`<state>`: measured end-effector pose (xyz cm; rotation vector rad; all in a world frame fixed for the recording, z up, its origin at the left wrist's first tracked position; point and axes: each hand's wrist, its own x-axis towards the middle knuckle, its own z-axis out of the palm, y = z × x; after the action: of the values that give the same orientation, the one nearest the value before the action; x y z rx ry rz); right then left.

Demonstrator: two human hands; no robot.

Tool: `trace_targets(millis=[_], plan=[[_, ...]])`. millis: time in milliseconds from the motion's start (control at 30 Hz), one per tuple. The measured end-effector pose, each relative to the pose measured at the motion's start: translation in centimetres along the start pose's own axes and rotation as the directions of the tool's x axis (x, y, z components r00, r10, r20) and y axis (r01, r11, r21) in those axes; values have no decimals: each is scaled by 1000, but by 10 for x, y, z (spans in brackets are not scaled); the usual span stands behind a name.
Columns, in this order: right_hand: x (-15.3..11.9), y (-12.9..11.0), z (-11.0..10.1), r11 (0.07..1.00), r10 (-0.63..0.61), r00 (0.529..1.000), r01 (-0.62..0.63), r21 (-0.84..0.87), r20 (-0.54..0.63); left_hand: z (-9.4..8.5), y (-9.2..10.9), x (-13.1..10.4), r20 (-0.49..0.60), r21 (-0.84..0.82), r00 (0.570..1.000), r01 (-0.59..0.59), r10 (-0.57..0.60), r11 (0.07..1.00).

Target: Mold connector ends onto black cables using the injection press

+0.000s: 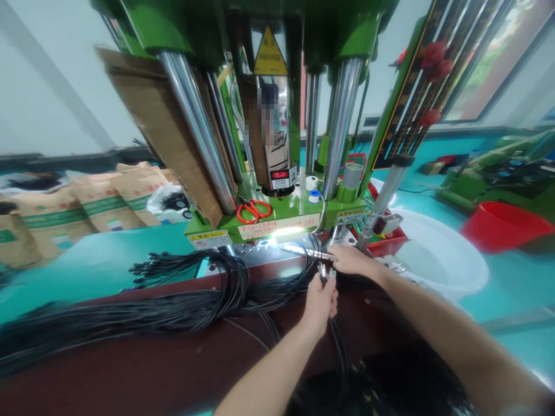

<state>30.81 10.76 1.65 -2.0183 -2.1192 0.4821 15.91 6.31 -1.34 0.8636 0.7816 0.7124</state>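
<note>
My left hand (319, 300) is closed around black cables (340, 346) that hang below it; small silvery ends stick up above the fist. Just above and to the right, my right hand (352, 260) grips a slim, silvery metal tool (310, 252), whose exact kind I cannot make out. That tool reaches left along the lit metal plate (260, 254) at the base of a green press (281, 202). A loop of black cable passes beside it. Farther left, a thick bundle of black cables (173, 309) lies across the dark red tabletop (151, 370).
Red-handled scissors (255, 211) and a blue-and-white roll (314, 196) rest on the press base. Cardboard (160, 127) leans on the left column. A white basin (442, 254) and a red bucket (507, 226) stand right; paper sacks (78, 202) stand left.
</note>
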Motion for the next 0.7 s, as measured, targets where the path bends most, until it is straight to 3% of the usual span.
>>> trace_targets(millis=[167,233,300,367,433,500,700], plan=[[-58,2,-14,972,123,986,-142,187,109,1,2,-6,38,32,999,11,-12,999],[-86,-1,-6,883,190,970,-237,406,154,3,1,-10,71,41,997,36,-39,999],[-109,-5,7,633,235,960,-271,725,154,7,-2,-13,123,65,988,82,-89,995],[-123,-10,21,322,290,951,-202,925,107,11,-5,-16,177,108,975,115,-133,987],[-128,-15,32,184,357,932,-134,974,61,14,-7,-18,202,152,967,125,-155,980],[-129,-19,38,155,395,918,-106,982,37,17,-9,-18,202,177,966,125,-160,976],[-128,-23,39,218,404,915,-96,971,0,19,-6,-19,164,212,970,144,-181,966]])
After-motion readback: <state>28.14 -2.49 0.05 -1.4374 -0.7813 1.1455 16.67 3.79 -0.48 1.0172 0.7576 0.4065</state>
